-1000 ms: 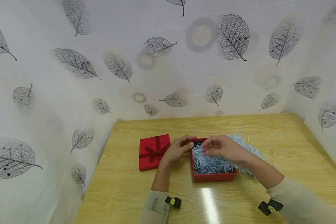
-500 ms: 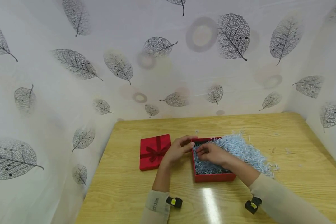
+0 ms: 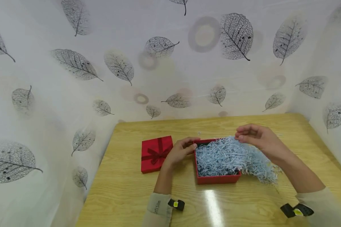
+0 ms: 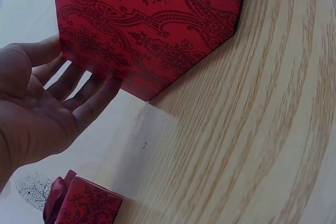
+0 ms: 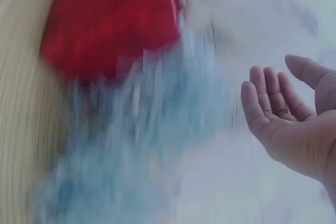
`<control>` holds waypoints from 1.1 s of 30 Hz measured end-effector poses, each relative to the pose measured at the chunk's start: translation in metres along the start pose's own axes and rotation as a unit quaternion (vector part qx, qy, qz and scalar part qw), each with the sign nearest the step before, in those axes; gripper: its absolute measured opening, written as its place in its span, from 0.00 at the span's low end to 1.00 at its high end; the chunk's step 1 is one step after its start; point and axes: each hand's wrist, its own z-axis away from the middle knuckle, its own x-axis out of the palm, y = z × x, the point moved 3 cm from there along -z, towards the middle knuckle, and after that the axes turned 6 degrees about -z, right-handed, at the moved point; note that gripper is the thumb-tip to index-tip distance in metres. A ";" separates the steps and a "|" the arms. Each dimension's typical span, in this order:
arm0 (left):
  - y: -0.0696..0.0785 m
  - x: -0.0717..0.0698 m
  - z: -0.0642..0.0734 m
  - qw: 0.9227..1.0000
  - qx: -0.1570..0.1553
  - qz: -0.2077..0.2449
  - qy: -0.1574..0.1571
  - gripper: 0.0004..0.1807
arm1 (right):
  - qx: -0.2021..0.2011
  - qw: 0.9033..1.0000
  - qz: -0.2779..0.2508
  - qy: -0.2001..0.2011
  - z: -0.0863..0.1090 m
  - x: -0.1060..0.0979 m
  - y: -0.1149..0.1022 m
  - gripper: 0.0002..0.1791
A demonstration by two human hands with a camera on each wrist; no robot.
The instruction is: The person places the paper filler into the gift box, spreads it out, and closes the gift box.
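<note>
A red gift box (image 3: 218, 180) stands uncovered on the table, filled with pale blue shredded paper (image 3: 216, 157). More of the shreds spill over its right side onto the tabletop. My left hand (image 3: 177, 155) holds the box at its back left corner; in the left wrist view its fingers and thumb meet the edge of the patterned red box (image 4: 152, 19). Raised beyond the right end of the box, over the spilled shreds, my right hand (image 3: 258, 140) has relaxed fingers and nothing in it. The right wrist view blurs the box and paper.
Left of my left hand lies the red lid (image 3: 147, 148) with a dark red ribbon bow. The wooden table (image 3: 125, 195) backs onto a pale curtain (image 3: 199, 72) printed with leaves. A few loose shreds lie farther right.
My right hand has left the inside of the box and moved right and up. The shredded paper now heaps higher across the box. My left hand has stayed at the corner.
</note>
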 end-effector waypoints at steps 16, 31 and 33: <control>0.000 0.001 -0.002 1.000 0.017 -0.003 -0.012 0.21 | -0.028 0.999 -0.036 0.000 0.077 -0.091 0.100 0.33; 0.000 0.002 -0.001 1.000 0.011 0.003 -0.006 0.21 | -0.021 0.964 0.255 0.077 0.066 -0.062 0.116 0.30; 0.000 0.002 0.000 1.000 0.011 0.003 -0.005 0.21 | -0.020 0.960 0.256 0.108 0.065 -0.064 0.118 0.25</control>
